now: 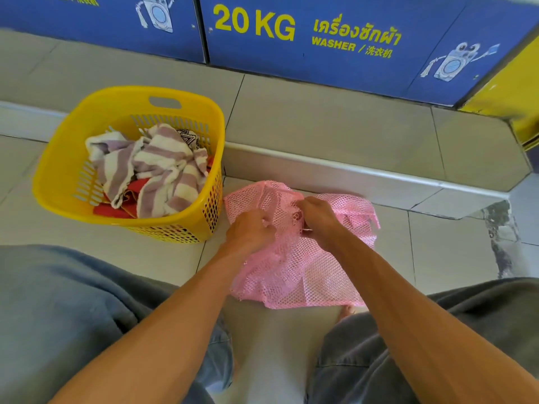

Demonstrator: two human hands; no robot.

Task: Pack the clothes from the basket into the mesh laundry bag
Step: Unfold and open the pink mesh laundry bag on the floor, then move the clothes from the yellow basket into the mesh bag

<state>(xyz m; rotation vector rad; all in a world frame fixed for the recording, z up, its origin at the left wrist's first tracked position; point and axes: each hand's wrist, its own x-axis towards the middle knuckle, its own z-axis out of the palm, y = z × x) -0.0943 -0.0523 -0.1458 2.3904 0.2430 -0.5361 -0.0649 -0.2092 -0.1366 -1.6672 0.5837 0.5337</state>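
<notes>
Tiled floor (320, 126) by washers; left hand (248, 231) and right hand (319, 218) both pinch pink mesh bag (303, 272); clothes (151, 167) sit in yellow basket (58, 170) beside it.

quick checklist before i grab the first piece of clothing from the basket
1. Pink mesh laundry bag within reach on the tiled floor: ok.
2. Bag mouth open: cannot tell, mesh is bunched.
3. Left hand and right hand free: not ok, both grip the mesh.
4. Yellow plastic basket beside the bag: ok.
5. Striped purple and white towel on top, easy to lift: ok.
</notes>
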